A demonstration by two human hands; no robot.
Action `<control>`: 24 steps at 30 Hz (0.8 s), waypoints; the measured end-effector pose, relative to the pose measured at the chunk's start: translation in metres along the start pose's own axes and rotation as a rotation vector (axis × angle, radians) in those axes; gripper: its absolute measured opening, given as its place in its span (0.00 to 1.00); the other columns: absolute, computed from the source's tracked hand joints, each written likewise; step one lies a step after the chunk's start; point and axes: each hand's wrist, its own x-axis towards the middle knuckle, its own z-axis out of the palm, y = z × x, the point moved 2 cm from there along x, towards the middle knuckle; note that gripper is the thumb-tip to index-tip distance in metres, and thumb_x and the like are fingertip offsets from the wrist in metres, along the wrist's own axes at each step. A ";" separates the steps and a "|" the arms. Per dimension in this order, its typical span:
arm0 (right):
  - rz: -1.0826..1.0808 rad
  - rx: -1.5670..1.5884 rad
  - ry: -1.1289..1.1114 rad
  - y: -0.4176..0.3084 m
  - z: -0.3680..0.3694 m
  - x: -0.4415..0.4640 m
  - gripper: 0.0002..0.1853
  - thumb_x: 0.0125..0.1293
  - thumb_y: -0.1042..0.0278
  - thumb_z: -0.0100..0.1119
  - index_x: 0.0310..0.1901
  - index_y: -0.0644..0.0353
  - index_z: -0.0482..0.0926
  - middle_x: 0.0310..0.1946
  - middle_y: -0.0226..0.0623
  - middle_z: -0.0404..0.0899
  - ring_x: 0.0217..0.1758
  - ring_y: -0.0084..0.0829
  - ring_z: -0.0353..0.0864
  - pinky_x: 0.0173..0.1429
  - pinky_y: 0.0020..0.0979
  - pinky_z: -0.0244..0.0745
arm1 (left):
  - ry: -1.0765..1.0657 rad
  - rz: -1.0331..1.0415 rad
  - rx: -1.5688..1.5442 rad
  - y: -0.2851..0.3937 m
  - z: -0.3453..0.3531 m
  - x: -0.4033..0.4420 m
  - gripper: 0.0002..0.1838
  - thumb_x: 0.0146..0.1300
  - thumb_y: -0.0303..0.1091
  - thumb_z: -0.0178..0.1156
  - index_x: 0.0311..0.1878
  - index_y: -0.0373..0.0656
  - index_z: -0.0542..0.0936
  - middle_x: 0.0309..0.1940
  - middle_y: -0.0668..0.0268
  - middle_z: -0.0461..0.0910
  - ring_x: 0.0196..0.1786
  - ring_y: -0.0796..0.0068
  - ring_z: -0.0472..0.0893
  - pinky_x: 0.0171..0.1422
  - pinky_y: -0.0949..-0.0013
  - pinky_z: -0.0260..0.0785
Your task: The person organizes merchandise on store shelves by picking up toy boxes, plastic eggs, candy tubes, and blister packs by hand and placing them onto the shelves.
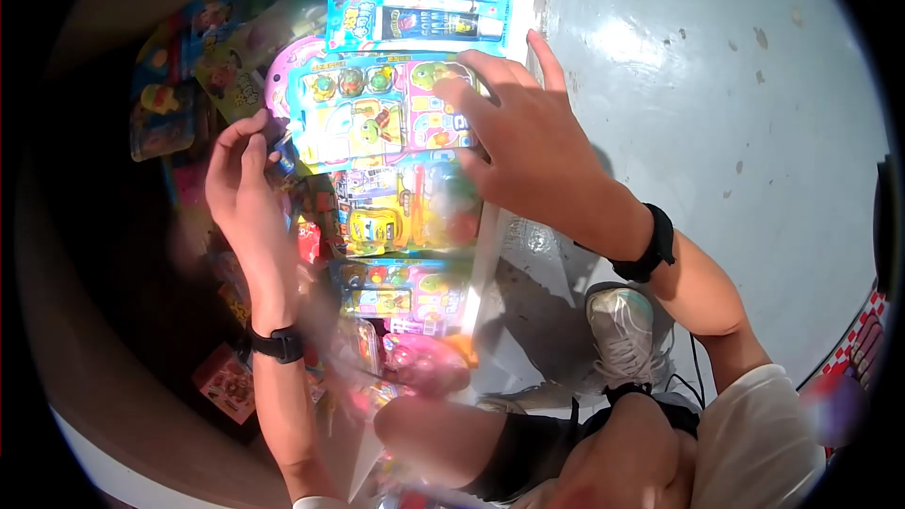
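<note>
My right hand (537,137) has its fingers spread, with some fingertips over the right end of a blue-and-pink toy package (353,123). At that package's left edge is my left hand (247,193), its fingers loosely bent and apart, with nothing visible between them. Above lies a light-blue blister pack (419,5) with a dark tube. Below it are a yellow-and-clear toy pack (386,217) and another blue-and-pink pack (405,292). Part of a round pink item (279,80) shows behind the upper package.
The packs lie along a white ledge (485,264) beside a dark, curved-walled bin (57,292) holding more packets, including a pink one (226,382). A pink bag (424,363) sits near my knee. My shoe (622,335) rests on the grey floor (716,85).
</note>
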 end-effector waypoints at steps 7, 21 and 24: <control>-0.016 0.141 0.028 -0.003 0.006 -0.004 0.29 0.61 0.65 0.70 0.65 0.50 0.74 0.63 0.47 0.74 0.69 0.47 0.73 0.82 0.59 0.46 | -0.231 0.143 0.271 0.002 0.016 -0.008 0.34 0.62 0.33 0.72 0.70 0.38 0.72 0.69 0.52 0.70 0.67 0.62 0.75 0.73 0.61 0.65; -0.033 0.088 0.102 -0.002 0.007 -0.007 0.36 0.56 0.64 0.75 0.67 0.53 0.72 0.59 0.48 0.74 0.65 0.47 0.72 0.76 0.58 0.54 | -0.304 0.319 0.602 0.014 0.025 -0.016 0.47 0.54 0.36 0.77 0.78 0.50 0.66 0.74 0.40 0.62 0.72 0.39 0.68 0.73 0.48 0.64; 0.003 0.130 0.129 -0.002 -0.010 -0.017 0.35 0.57 0.64 0.75 0.67 0.52 0.71 0.60 0.49 0.72 0.64 0.50 0.72 0.76 0.57 0.55 | -0.208 0.428 0.671 0.015 0.023 -0.029 0.46 0.54 0.37 0.77 0.77 0.48 0.67 0.73 0.40 0.64 0.72 0.40 0.67 0.75 0.47 0.61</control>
